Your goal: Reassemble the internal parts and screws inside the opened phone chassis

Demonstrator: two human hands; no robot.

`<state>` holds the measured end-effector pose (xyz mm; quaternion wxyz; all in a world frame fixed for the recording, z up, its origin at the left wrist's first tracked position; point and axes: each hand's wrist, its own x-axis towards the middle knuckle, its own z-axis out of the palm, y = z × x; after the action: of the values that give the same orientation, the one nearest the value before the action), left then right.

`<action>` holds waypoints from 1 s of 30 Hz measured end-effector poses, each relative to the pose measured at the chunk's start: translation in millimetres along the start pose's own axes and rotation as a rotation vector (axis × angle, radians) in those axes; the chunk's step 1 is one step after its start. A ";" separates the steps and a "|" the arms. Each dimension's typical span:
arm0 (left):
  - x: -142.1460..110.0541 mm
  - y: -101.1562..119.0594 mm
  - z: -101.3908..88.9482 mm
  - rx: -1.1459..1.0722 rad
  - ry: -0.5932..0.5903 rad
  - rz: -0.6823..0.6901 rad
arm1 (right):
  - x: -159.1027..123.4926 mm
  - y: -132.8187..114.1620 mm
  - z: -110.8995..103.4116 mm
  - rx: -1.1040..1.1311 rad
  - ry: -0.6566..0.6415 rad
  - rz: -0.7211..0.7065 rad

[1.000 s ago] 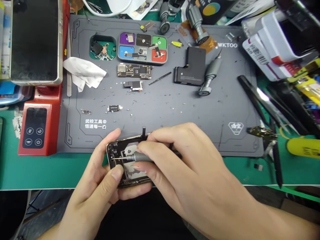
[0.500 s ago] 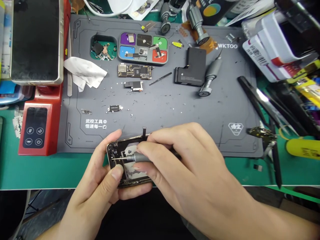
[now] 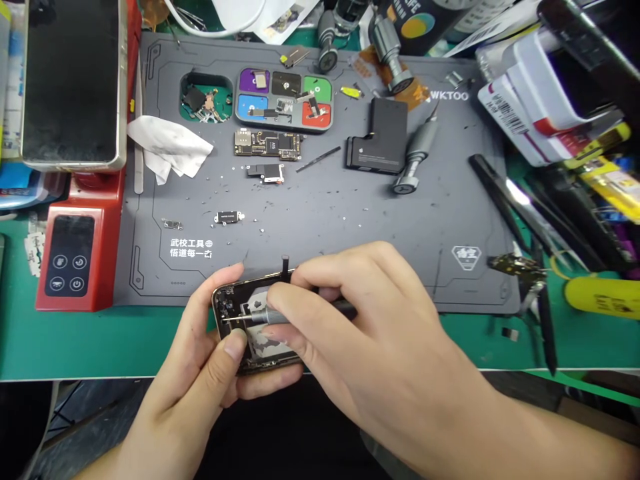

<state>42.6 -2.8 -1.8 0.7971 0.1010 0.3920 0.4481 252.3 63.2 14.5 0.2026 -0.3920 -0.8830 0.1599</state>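
My left hand (image 3: 200, 367) is closed around the left end of an opened phone housing (image 3: 260, 300), its thumb pressing on the inside near the lower left. Between the thumb and fingers of my right hand (image 3: 360, 327) is a grey screwdriver (image 3: 280, 316), lying nearly level over the housing. The thin shaft points left, and its tip touches or hovers just over parts at the housing's left end; I cannot tell which. A black flex strip (image 3: 285, 265) sticks up from the far edge. My right hand hides the housing's right part.
On the grey mat (image 3: 350, 233) lie a logic board (image 3: 267, 145), a black battery (image 3: 385, 137), another screwdriver (image 3: 419, 150), a small metal-cased part (image 3: 229, 217) and a white cloth (image 3: 170, 147). Behind stands a coloured parts tray (image 3: 286, 83). A red device (image 3: 75, 240) is at left, tweezers (image 3: 500, 193) at right.
The view has shifted slightly, so the mat's right side sits a little further left. Both hands keep their hold on the housing and screwdriver, with the tip at nearly the same spot.
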 end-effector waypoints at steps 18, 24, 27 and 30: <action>-0.9 -3.0 0.0 0.006 0.029 -0.002 | -0.9 -1.9 1.4 -0.016 0.007 -0.003; -3.3 -2.1 -0.3 0.010 0.037 0.011 | -0.5 -4.0 0.4 -0.015 0.026 -0.003; -3.4 -3.4 -2.0 0.001 0.053 -0.004 | -0.1 -2.6 1.5 -0.001 0.032 0.005; -2.5 -4.5 -2.4 0.007 0.059 0.003 | 1.6 -3.2 3.5 -0.021 0.035 0.014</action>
<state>43.0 -7.8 -4.4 0.7841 0.0911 0.4167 0.4510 247.7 61.9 13.3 0.2128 -0.4030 -0.8782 0.1452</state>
